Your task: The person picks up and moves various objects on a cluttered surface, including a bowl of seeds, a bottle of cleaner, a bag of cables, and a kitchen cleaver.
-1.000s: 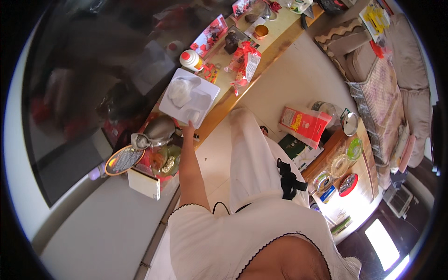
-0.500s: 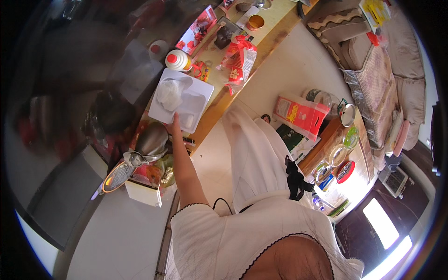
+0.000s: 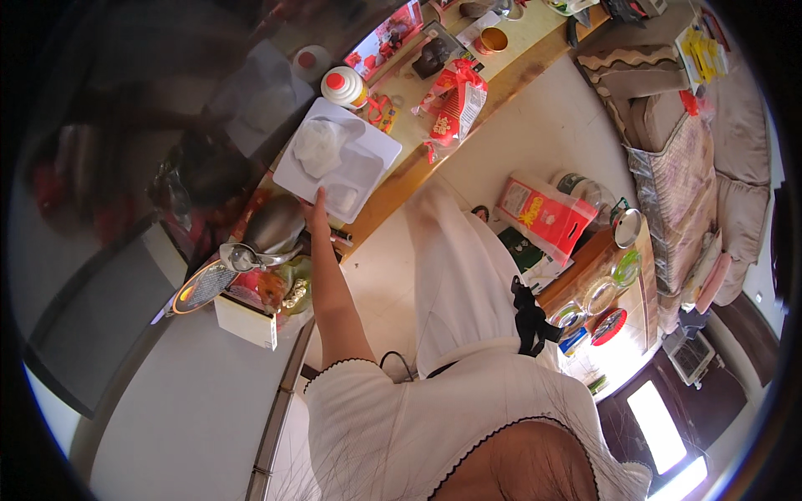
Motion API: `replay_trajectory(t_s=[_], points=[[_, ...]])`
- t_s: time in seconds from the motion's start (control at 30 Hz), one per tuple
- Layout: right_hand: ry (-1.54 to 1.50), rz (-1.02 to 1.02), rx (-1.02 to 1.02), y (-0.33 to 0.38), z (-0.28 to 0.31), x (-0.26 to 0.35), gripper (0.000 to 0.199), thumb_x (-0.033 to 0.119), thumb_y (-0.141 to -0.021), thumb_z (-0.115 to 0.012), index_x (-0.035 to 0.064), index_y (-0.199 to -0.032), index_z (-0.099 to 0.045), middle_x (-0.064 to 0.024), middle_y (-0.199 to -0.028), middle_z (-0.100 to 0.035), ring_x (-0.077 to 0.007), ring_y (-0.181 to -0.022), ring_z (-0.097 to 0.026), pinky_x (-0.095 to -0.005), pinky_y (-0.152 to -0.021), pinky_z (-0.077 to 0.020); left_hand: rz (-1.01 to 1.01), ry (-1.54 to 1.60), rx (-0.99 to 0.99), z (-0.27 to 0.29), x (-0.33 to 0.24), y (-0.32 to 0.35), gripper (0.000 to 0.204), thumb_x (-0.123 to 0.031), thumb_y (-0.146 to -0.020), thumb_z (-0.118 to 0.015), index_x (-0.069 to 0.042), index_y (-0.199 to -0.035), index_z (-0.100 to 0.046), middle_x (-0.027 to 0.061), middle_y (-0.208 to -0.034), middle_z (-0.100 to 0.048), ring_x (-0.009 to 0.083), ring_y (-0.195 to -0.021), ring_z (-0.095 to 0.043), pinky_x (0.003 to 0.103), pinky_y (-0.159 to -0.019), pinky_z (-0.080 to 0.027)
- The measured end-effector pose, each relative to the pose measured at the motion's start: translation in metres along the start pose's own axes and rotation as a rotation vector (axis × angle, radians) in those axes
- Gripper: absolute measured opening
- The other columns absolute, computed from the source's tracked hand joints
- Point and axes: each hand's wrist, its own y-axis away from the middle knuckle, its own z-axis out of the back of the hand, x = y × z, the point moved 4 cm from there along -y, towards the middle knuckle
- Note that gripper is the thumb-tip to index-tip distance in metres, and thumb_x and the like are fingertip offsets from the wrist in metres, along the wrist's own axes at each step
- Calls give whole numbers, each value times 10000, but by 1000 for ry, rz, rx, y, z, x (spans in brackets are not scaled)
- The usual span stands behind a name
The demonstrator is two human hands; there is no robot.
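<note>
"One left hand (image 3: pixel 318 212) in frame?"
"Yep, gripping white tray (image 3: pixel 380 153) by lower edge, grip partly hidden."
"Tray where?"
"Upper left of centre; white bundle (image 3: pixel 317 149) inside, red-capped bottle (image 3: pixel 343 87) just above."

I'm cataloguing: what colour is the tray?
The tray is pale lilac-grey, clearest in the head view.

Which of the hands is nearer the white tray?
Left. The left hand is at the tray's near edge, thumb touching it; the right hand is out of view, so its position can't be told.
</note>
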Motion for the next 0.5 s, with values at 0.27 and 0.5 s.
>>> replay_trajectory(t_s=[0.27,0.5], points=[[42,6,4,1,1,16,160,179,-774,-445,37,-807,-512,-43,-672,-526,-104,-592,-499,-214,-545,-397,114,-42,-277,-4,-13,-38,713,-396,-588,-646,110,-1019,-387,214,-1031,-462,295,-913,-475,336,-749,-393],[32,12,-29,8,-2,18,160,179,-777,-447,37,-804,-515,-39,-676,-524,-106,-605,-501,-218,-562,-400,-68,-404,-244,-1,-22,-46,699,-401,-551,-640,112,-969,-416,223,-971,-484,324,-882,-488,375,-739,-403]])
